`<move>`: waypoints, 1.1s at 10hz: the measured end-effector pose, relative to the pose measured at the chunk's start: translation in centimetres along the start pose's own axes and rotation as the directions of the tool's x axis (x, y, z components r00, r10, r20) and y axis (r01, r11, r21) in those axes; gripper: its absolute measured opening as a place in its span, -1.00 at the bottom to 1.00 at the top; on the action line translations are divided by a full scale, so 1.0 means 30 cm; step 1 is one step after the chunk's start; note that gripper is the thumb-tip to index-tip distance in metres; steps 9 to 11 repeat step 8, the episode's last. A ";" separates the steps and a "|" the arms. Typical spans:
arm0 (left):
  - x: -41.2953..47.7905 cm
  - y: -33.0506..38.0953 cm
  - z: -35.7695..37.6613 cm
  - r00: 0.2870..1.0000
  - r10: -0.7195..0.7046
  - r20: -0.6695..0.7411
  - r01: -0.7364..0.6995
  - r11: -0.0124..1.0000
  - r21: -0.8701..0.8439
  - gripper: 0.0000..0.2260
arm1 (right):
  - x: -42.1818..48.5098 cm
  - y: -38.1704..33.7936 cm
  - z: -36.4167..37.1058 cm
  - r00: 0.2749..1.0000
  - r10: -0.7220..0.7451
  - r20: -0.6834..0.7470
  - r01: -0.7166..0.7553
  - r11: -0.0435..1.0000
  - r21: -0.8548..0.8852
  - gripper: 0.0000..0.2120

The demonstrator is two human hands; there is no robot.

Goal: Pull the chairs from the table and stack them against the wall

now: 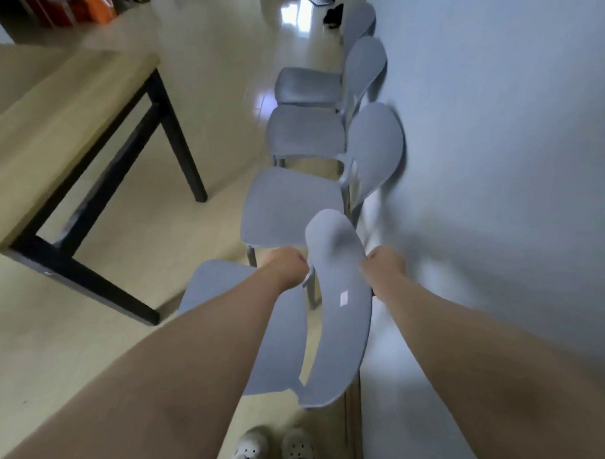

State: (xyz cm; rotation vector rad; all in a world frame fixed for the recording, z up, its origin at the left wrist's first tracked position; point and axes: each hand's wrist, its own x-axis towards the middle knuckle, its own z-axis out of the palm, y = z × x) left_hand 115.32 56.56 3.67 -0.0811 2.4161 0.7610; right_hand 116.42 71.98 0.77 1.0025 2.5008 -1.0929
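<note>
Pale clogs (274, 448) at the bottom edge, toes pointing far. Both bare forearms reach forward to the held chair (339, 331), grey plastic, nearest of the row, with its backrest toward the wall (496, 119) on the right and its seat out to the left. The left hand (285, 267) is curled round the left edge of the backrest. The right hand (381, 264) is curled round the right edge, at about the same height. Fingers are blurred, so the exact grip can't be told. The legs are mostly hidden, so whether it is lifted or on the floor (140, 235) can't be told.

Just beyond it, the second chair (290, 209) has its backrest against the wall. The third chair (304, 133) and fourth chair (306, 85) follow in the same line, side by side, none stacked. A fifth backrest (359, 21) shows farthest along the wall.

On the left is the table (50, 118), with a light wood top and black legs, well apart from the row. At the far left top are orange items (98, 10), blurred.
</note>
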 end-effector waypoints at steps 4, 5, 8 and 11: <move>0.014 0.165 0.118 0.978 0.164 0.129 -0.184 0.969 0.163 -0.70 | 0.019 0.206 -0.174 0.970 0.106 -0.218 -0.130 0.987 -0.095 -0.73; 0.009 0.162 0.123 0.977 0.169 0.132 -0.191 0.966 0.172 -0.71 | 0.018 0.212 -0.165 0.948 0.132 -0.290 -0.149 0.988 -0.036 -0.72; 0.000 0.137 0.104 0.980 0.142 0.142 -0.162 0.977 0.139 -0.69 | -0.010 0.072 -0.226 0.978 0.034 -0.204 -0.082 0.969 -0.232 -0.66; 0.000 0.137 0.104 0.980 0.142 0.142 -0.162 0.977 0.139 -0.69 | -0.010 0.072 -0.226 0.978 0.034 -0.204 -0.082 0.969 -0.232 -0.66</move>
